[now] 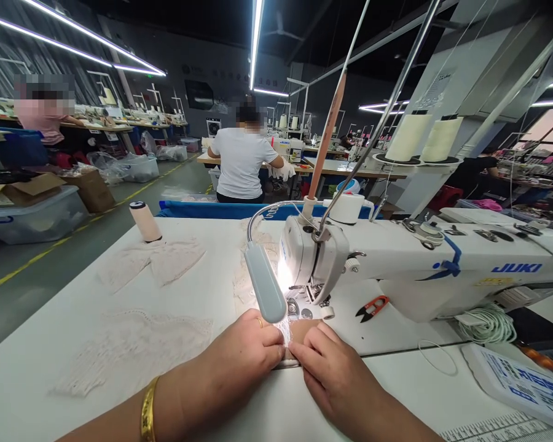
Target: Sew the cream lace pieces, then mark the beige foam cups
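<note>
Just in front of the sewing machine (373, 252), my left hand (239, 350) pinches the edge of a white lace strip (284, 329). Close on its right, my right hand (338, 368) has its fingers closed on a tan fabric piece (304, 331), which lies against the lace. Whether the two are joined cannot be seen. A grey work lamp (265, 282) on a bent metal neck hangs over the left fingers and lights the needle area, hiding part of the cloth. More pale lace (246, 276) lies behind the lamp, left of the machine head.
Pale lace pieces (133, 344) and a peach thread spool (145, 222) occupy the left tabletop. Red-handled thread snips (372, 308), a coil of pale green cord (486, 324), a labelled plastic box (520, 387) and a clear ruler (493, 428) lie right. A person in white (242, 162) sits ahead.
</note>
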{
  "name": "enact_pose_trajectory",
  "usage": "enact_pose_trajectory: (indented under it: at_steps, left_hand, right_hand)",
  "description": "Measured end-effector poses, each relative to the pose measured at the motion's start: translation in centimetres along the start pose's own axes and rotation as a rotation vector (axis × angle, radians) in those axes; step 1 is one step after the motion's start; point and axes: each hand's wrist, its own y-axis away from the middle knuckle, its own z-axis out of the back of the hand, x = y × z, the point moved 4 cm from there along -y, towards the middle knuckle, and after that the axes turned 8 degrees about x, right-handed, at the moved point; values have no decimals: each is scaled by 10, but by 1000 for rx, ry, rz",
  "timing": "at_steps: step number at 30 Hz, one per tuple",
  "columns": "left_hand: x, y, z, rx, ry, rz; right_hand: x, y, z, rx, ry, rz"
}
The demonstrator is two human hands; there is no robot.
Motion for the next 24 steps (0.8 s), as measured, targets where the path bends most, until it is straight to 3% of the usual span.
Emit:
enact_pose_trajectory:
  at_steps: [7,16,24]
  left_hand:
    - [4,0,-4,34,36,43]
    - [4,-9,14,-38,38,80]
    - [9,-13,10,-43,59,95]
  right_hand:
    - [-3,-5,1,21,42,-10]
    - [-10,-15,-7,120,170,-40]
    - [-11,-17,-12,28,251,-41]
